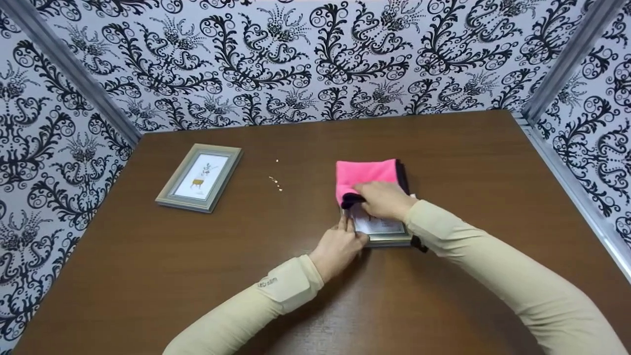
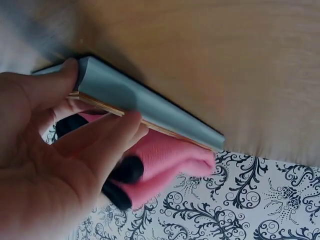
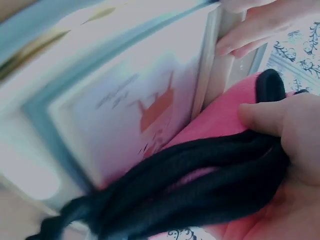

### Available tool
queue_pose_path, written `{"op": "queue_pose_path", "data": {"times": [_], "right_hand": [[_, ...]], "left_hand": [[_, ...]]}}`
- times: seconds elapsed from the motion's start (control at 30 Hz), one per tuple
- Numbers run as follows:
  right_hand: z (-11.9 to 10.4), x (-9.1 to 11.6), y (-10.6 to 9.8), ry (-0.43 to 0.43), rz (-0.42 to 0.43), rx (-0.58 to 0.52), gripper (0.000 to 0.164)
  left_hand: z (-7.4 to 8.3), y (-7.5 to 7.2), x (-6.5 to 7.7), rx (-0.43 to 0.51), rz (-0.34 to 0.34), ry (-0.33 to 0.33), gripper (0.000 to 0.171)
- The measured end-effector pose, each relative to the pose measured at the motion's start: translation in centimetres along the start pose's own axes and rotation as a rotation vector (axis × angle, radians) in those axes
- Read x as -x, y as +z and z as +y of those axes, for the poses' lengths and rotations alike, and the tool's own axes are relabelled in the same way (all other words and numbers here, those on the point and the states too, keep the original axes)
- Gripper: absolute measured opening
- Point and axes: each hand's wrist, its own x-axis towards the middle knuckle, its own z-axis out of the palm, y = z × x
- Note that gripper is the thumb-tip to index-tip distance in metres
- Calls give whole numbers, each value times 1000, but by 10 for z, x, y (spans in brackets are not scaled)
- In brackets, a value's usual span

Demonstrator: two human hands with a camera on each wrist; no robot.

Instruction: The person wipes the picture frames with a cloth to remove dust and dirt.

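Observation:
A pink cloth [image 1: 365, 172] with black edging lies folded over the far part of a picture frame [image 1: 389, 240] on the table. My right hand [image 1: 387, 199] holds the cloth against the glass; in the right wrist view the thumb lies on the pink fabric beside its black edging [image 3: 200, 195]. At the frame's near left corner my left hand [image 1: 340, 246] steadies it, thumb on the near side and fingers along the left side. The left wrist view shows this grip on the pale frame edge [image 2: 150, 105]. Part of the print, a reddish-brown animal figure [image 3: 157, 110], shows beneath the cloth.
To the left, a second picture frame [image 1: 219, 185] with a small deer print lies flat. Several tiny bright flakes [image 1: 274, 182] are scattered between the two frames on the brown table [image 1: 276, 227]. Patterned walls [image 1: 296, 64] with metal rails enclose the back and sides.

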Motion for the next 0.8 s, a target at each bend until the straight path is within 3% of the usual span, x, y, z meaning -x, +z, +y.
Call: {"op": "queue_pose_path", "data": {"times": [0.2, 0.37, 0.53, 0.63, 0.73, 0.8], "right_hand": [[-1, -1, 0, -13, -23, -54, 29], [2, -1, 2, -47, -50, -45, 37], [7, 1, 3, -118, -83, 26, 49], [13, 2, 4, -192, -58, 135, 53], [21, 5, 2, -262, -14, 278, 48], [28, 8, -1, -260, -1, 355, 42]], "left_hand": [[-3, 3, 10, -84, 106, 51, 13], [-8, 4, 25, -16, 134, 106, 26], [-13, 6, 34, 112, 91, 179, 39], [-15, 5, 33, 161, 44, 198, 42], [-18, 1, 31, 214, -32, 199, 46], [-20, -3, 29, 257, -88, 192, 50]]}}
